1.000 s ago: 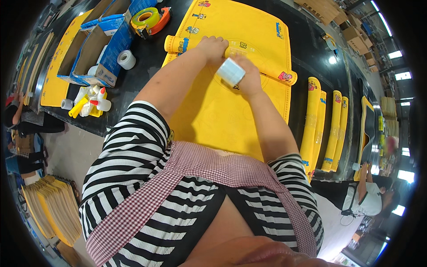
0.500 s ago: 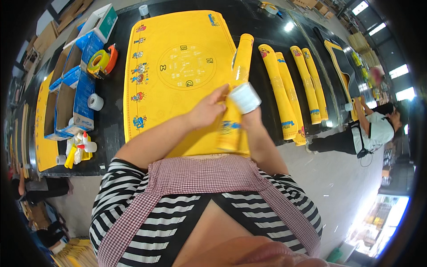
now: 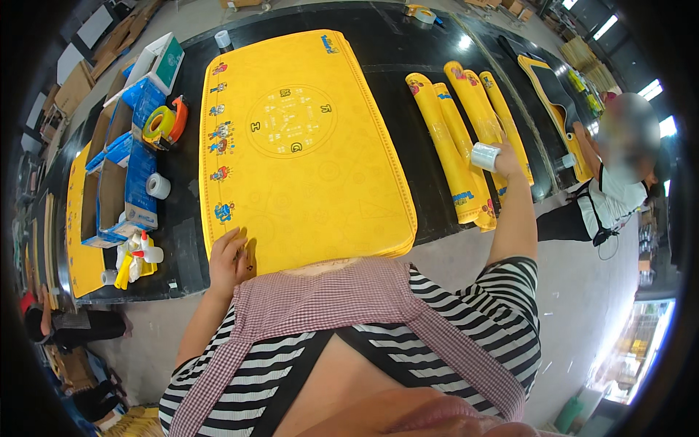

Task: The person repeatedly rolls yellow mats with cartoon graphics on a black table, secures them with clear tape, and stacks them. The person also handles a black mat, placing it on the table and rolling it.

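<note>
A flat pile of yellow printed mats (image 3: pixel 342 197) lies before me, with cartoon figures down its left side and a circle pattern in the middle. At its near left corner my left hand (image 3: pixel 231 258) rests with fingers apart, holding nothing. My right hand (image 3: pixel 510 160) is out to the right, its fingers around a roll of clear tape (image 3: pixel 485 156). Under and beside that hand is a rolled yellow mat (image 3: pixel 473 98), lying among other rolled mats (image 3: pixel 455 171); whether the fingers also grip it is hidden.
Blue cardboard boxes (image 3: pixel 138 167) stand on the left of the black table (image 3: pixel 178 240), with a tape dispenser (image 3: pixel 166 124), a tape roll (image 3: pixel 157 186) and spray bottles (image 3: pixel 138 255) nearby. Another tape roll (image 3: pixel 223 39) stands behind the pile. A co-worker (image 3: pixel 611 197) works at the right.
The rolled mat has moved from over the pile to the rolls on the right, along with my right hand and the tape. My left hand has let go and dropped to the pile's near left corner.
</note>
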{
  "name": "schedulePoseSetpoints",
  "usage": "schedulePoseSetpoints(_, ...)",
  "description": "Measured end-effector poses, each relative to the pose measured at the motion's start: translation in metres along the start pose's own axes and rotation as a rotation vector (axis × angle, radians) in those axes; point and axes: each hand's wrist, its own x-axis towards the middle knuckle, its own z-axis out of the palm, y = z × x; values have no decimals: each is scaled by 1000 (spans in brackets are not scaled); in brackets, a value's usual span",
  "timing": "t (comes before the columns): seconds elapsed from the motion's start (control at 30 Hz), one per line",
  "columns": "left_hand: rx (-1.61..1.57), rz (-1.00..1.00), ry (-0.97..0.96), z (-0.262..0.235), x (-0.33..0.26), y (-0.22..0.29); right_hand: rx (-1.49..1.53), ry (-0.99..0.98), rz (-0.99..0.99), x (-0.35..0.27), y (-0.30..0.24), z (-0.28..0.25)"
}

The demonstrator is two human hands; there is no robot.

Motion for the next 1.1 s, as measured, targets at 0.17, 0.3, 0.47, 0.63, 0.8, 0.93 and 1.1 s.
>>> schedulePoseSetpoints(0.17, 205, 203, -149, -12, -27, 9, 170, -119, 248, 9, 9, 28)
schedulePoseSetpoints(0.3, 137, 194, -268, -15, -26, 22, 227, 103, 36, -22, -51, 76)
schedulePoseSetpoints(0.47, 82, 150, -400, -23, -25, 24, -76, -440, -1, -59, -134, 67)
schedulePoseSetpoints(0.63, 40, 103, -453, -30, -21, 33, -357, -413, 93, -82, -136, 71)
schedulePoseSetpoints(0.8, 39, 134, -325, -22, -20, 38, -359, -198, 109, -97, -149, 68)
schedulePoseSetpoints(0.93, 165, -160, -313, -14, -16, 54, 54, 23, -120, -123, -200, 51)
schedulePoseSetpoints(1.1, 252, -361, -242, -7, 0, 54, 267, -423, -636, -189, -269, 61)
